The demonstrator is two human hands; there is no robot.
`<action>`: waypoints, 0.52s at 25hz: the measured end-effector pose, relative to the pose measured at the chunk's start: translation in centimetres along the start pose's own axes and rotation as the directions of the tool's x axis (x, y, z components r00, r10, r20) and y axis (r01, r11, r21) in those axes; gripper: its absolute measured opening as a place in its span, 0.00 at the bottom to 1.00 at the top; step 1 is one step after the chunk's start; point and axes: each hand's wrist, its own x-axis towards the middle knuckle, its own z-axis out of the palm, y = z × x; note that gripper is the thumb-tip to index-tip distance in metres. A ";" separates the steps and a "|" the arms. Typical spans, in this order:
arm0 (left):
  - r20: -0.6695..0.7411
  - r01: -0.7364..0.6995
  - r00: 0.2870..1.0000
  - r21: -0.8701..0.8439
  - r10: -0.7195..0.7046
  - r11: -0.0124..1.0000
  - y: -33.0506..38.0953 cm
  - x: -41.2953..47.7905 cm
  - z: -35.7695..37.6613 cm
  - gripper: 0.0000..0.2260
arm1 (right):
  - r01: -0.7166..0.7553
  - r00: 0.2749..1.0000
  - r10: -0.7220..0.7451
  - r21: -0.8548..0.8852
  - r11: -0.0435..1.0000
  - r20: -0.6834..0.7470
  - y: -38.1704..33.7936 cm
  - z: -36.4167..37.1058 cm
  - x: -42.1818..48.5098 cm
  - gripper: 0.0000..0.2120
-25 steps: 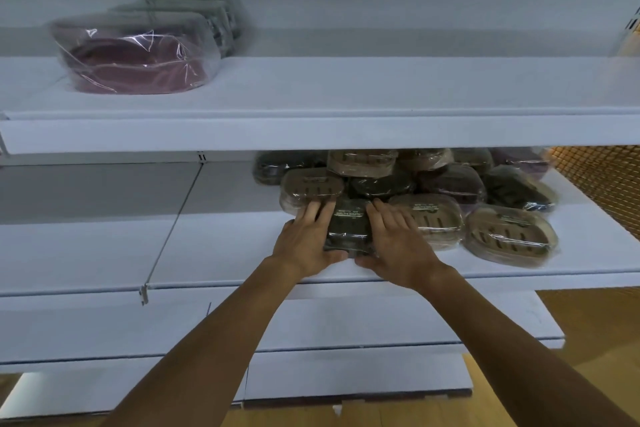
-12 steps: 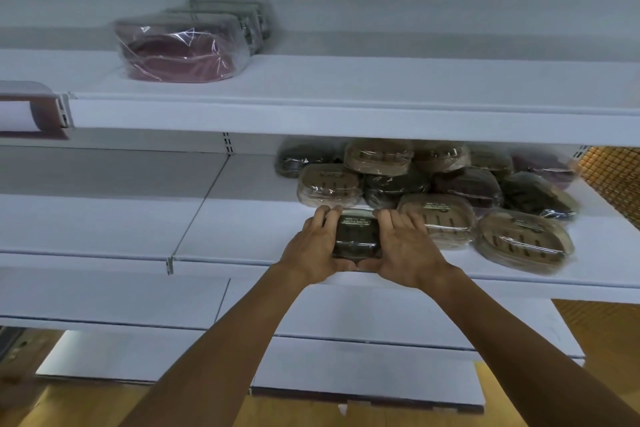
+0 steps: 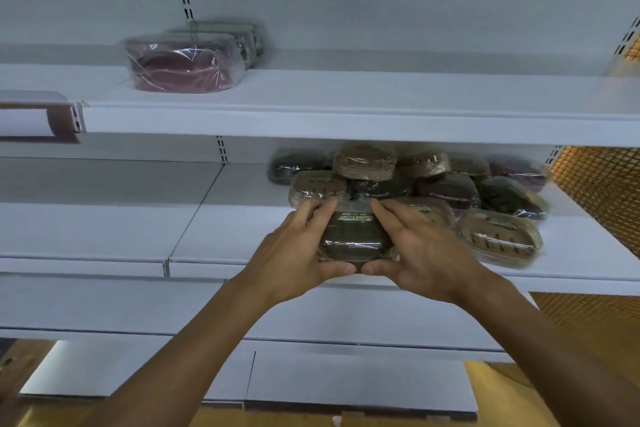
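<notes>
Two bare hands are holding a dark, oval soap dish wrapped in clear crinkly plastic (image 3: pixel 353 236) at the front edge of a white metal middle shelf (image 3: pixel 214 236). The left hand (image 3: pixel 294 253) is gripping the dish's left side, fingers curling over its top and the thumb tucked under its near edge. The right hand (image 3: pixel 419 246) is gripping the right side in mirror fashion, fingers across the top and the thumb beneath, the two thumb tips lying close together. A white label with small print is showing on the wrapper's far end. Whether the dish is resting on the shelf or hovering just above it cannot be told.

Just behind and to the right, a loose pile of similar wrapped soap dishes (image 3: pixel 433 180), tan, dark and maroon, is lying on the same shelf. One tan slotted dish (image 3: pixel 498 239) is sitting just beside the right hand. On the white upper shelf (image 3: pixel 381 104), a maroon item in clear plastic wrap (image 3: pixel 183 68) is sitting towards the left, with more wrapped packs behind it.
</notes>
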 end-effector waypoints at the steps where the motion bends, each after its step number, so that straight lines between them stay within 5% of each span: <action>1: -0.021 -0.014 1.000 -0.001 0.014 1.000 0.7 -0.3 -1.3 0.45 | 0.010 1.000 -0.010 -0.002 1.000 -0.019 -0.4 -1.3 -0.6 0.47; 13: -0.230 -0.129 0.962 0.081 0.144 0.988 7.0 -3.3 -14.5 0.42 | 0.109 0.948 -0.121 -0.058 0.992 -0.295 -3.7 -14.1 -4.7 0.45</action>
